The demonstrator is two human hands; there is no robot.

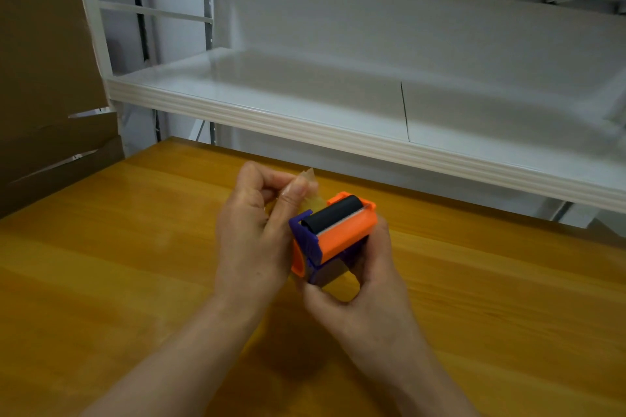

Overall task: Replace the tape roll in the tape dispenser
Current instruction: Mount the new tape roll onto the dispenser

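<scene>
Wooden table [118,264], white shelf [305,101] behind, cardboard [44,78] far left. Tape dispenser [342,235] held over table centre, right hand [372,281] curled round its near end. Left hand [250,230] pinches loose tape end [315,203] just beyond black roller [333,213]. Risk: clear strip sticks to fingers or folds on itself, misses roller. Tape roll mostly hidden inside housing; threading path unclear.

The tape dispenser [342,240] near the middle of the frame is smooth moulded plastic, orange and purple, with a dull sheen. Its roller [333,213] is matt black and looks like rubber. The tape [309,176] just above is thin, clear, glossy film. The table [135,247] is varnished wood, smooth and shiny. The shelf [305,127] across the upper right is white painted metal with a satin finish. The cardboard [44,44] at the left edge is brown and matt.
</scene>
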